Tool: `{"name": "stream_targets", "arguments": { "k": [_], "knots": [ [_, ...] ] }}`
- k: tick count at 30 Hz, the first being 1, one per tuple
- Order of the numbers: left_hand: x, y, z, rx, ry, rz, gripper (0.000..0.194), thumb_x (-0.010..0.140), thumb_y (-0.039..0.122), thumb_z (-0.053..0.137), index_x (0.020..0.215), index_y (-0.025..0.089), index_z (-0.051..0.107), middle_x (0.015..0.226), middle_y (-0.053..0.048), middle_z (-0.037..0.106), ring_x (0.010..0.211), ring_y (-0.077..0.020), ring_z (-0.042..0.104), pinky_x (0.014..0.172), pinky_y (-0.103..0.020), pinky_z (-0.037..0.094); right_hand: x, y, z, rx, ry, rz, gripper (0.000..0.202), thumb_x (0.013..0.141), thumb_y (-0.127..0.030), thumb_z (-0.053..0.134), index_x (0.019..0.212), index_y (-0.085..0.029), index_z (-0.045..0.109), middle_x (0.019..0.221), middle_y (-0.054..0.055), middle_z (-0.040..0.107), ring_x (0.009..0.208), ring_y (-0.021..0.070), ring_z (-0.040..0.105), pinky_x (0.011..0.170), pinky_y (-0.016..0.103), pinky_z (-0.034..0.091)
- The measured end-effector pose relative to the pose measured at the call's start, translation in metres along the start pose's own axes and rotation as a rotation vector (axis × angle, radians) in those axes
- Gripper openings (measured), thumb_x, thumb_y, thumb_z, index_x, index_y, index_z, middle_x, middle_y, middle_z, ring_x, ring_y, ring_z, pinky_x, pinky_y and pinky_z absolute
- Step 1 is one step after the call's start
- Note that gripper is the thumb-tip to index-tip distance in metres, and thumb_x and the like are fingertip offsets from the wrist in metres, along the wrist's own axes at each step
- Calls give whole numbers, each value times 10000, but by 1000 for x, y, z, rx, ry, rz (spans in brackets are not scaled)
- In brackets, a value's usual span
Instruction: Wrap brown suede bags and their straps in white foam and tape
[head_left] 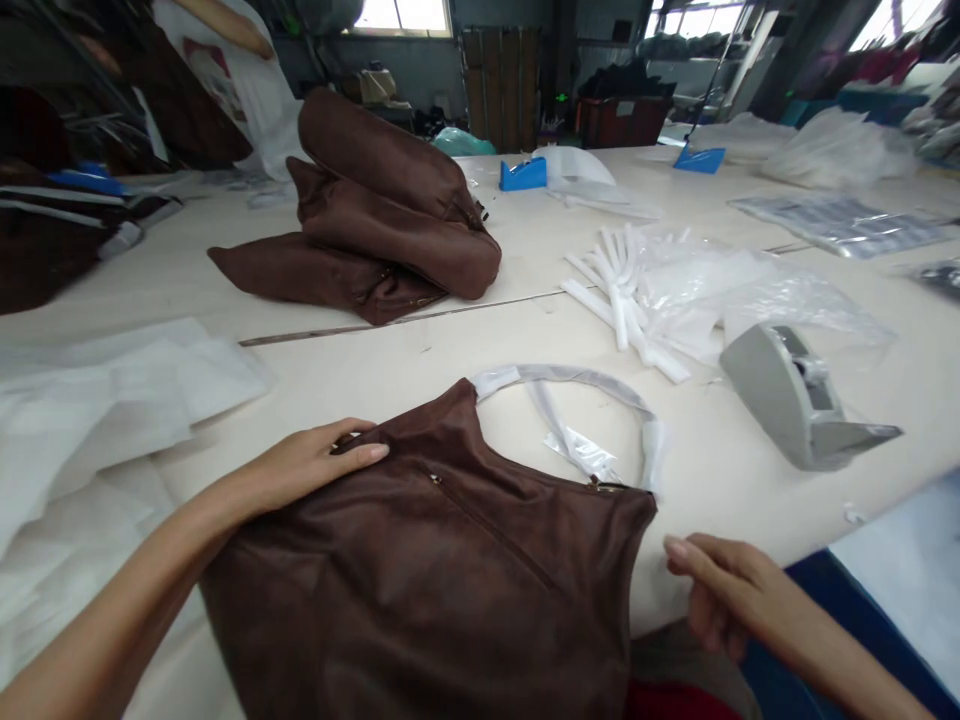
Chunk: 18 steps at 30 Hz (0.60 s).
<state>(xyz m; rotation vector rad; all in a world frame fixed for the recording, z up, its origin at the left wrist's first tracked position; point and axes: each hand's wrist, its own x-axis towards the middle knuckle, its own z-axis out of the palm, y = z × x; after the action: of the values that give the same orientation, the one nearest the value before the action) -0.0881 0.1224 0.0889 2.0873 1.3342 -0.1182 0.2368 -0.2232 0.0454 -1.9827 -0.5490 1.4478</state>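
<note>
A dark brown leather handbag [450, 590] lies on the white table in front of me, its zipped pocket facing up. White wrapping covers its looped handle [577, 378], and a clear-wrapped tag [585, 452] lies inside the loop. My left hand [315, 465] grips the bag's upper left edge, thumb on top and fingers partly hidden behind it. Just off the bag's right corner is my right hand [720, 585], thumb and forefinger closed together and the other fingers curled. Whether anything is between those fingertips cannot be made out.
More brown bags [397, 210] are piled across the table seam. White foam tubes [622, 290] and clear plastic bags [750, 290] lie right of them. A grey tape dispenser [795, 400] stands at the right. White sheets [97, 410] cover the left. Another person [240, 90] stands behind.
</note>
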Motion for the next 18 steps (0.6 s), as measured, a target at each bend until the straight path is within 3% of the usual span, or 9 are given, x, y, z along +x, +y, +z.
{"name": "stream_targets", "arguments": {
  "k": [3,5,7,11,14,16,18],
  "knots": [
    [12,1,11,-20,-41,19,626,566,746,703,919,230,737,1023,-57,758,1028,-346,659,926,-332,491,7,17,39,140,-33,-33,596,709,-738,641,971,-216,522,640,-3,654,538,183,647,418,230,451],
    [16,2,15,-111,-23,9,590,518,719,751,822,214,730,924,-60,766,960,-341,674,872,-326,516,21,6,60,239,26,-162,522,685,-631,723,903,-226,477,611,-51,582,558,159,615,472,236,469],
    [13,0,15,-260,-14,-28,588,500,710,776,785,199,717,879,-66,767,902,-330,686,814,-329,542,38,-15,67,304,105,-324,448,670,-528,756,809,-224,457,575,-72,513,546,132,556,515,239,455],
    [-17,-3,18,-661,54,-200,593,513,668,824,819,180,681,835,-77,764,803,-309,713,724,-351,581,75,-59,36,283,294,-530,313,728,-478,649,826,-216,508,632,-23,598,600,168,577,586,284,453],
    [-46,1,35,-923,61,-283,584,578,592,843,953,179,674,912,-89,769,832,-299,729,777,-358,592,96,-94,1,-170,523,-573,195,799,-375,569,887,-202,592,728,39,665,728,236,639,684,343,471],
    [-59,4,49,-986,49,-296,587,641,587,813,1035,177,670,1025,-106,759,918,-303,726,852,-367,585,106,-123,-8,-479,644,-678,209,851,-302,541,988,-177,637,969,113,701,963,293,646,843,398,468],
    [-65,4,62,-998,64,-288,578,682,592,781,1074,181,671,1144,-108,731,1045,-310,695,953,-379,552,113,-154,-2,-631,606,-807,265,922,-272,497,1109,-143,633,1194,170,644,1171,324,570,981,443,422]
  ]
}}
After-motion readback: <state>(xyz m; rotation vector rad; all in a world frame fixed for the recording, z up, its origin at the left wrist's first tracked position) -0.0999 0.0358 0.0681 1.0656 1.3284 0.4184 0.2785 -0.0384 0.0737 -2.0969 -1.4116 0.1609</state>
